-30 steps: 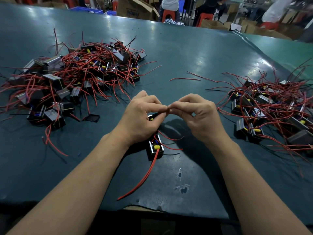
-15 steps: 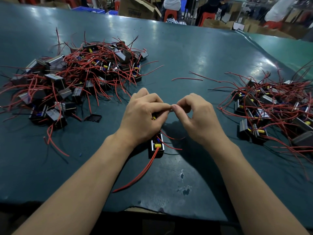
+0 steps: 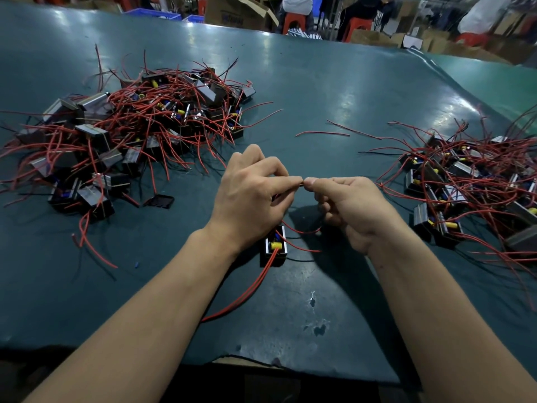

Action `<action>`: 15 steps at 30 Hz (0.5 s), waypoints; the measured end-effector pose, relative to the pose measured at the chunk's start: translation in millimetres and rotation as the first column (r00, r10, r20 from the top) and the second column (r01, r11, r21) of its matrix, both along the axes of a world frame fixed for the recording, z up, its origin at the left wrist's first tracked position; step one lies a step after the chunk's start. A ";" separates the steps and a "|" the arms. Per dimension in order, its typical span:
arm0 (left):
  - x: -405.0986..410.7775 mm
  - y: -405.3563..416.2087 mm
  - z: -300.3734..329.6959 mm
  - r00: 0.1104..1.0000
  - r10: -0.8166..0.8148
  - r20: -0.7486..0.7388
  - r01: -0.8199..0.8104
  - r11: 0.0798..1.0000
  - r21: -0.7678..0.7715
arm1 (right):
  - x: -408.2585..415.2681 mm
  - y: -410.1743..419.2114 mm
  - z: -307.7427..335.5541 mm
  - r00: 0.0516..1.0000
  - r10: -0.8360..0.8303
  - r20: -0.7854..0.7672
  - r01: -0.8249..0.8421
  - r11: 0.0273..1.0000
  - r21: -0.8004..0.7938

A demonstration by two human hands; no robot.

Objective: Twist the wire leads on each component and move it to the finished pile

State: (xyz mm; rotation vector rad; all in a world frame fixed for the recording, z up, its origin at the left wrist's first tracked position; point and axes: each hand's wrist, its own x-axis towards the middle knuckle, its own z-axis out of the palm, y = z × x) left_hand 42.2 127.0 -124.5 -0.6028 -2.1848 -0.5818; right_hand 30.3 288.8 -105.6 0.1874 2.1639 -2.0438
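A small black component (image 3: 274, 248) with a yellow part lies on the green table mat (image 3: 334, 82), partly under my left wrist. Red wire leads (image 3: 247, 292) trail from it toward me. My left hand (image 3: 250, 196) and my right hand (image 3: 348, 205) meet just above it. Both pinch the ends of thin wire leads (image 3: 302, 184) between thumb and forefinger, fingertips almost touching. A big pile of like components (image 3: 130, 141) with red wires lies at the left. A second pile (image 3: 470, 187) lies at the right.
A loose black cover piece (image 3: 159, 201) lies beside the left pile. Stray red wires (image 3: 322, 133) lie on the mat beyond my hands. The mat has a torn spot (image 3: 318, 328) near the front edge. Cardboard boxes, stools and people fill the background.
My right hand has turned and dropped its wrist while still pinching the lead ends. My left hand keeps its pinch. The component stays on the mat.
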 end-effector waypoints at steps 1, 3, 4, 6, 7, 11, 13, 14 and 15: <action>-0.1 -0.1 0.0 1.000 0.000 -0.009 0.000 1.000 -0.002 | -0.1 0.4 0.1 1.000 -0.009 0.015 0.009 1.000 -0.002; 0.0 0.1 0.0 1.000 0.002 -0.027 -0.002 1.000 -0.002 | -0.1 -0.2 0.2 0.999 -0.027 0.025 0.026 0.999 0.026; 0.3 0.0 0.2 0.999 0.006 -0.036 -0.006 1.000 -0.002 | 0.0 -0.8 0.3 0.999 -0.032 0.030 0.031 0.998 0.046; 0.3 0.4 -0.2 0.998 0.012 -0.059 -0.012 1.000 -0.005 | 1.5 -1.6 0.6 0.998 -0.038 0.055 0.035 0.997 0.067; 0.3 1.0 -0.4 0.997 0.012 -0.073 -0.013 1.000 -0.012 | 2.4 -1.6 0.6 0.997 -0.046 0.069 0.042 0.997 0.060; -0.6 4.7 -0.9 0.995 0.004 -0.103 -0.009 0.999 -0.048 | 7.5 -8.2 -1.2 0.979 -0.156 -0.130 0.176 0.971 0.160; -0.9 6.2 -1.2 0.995 0.006 -0.096 -0.009 0.999 -0.033 | 12.4 -12.6 -5.1 0.886 -0.131 -0.445 0.337 0.841 0.424; -1.1 6.2 -1.7 0.996 0.012 -0.089 -0.012 1.000 -0.008 | 15.6 -14.7 -6.1 0.824 -0.069 -0.563 0.408 0.761 0.504; -1.3 5.4 -2.4 0.997 0.020 -0.078 -0.018 1.000 0.024 | 17.5 -15.8 -6.1 0.776 -0.009 -0.631 0.442 0.721 0.534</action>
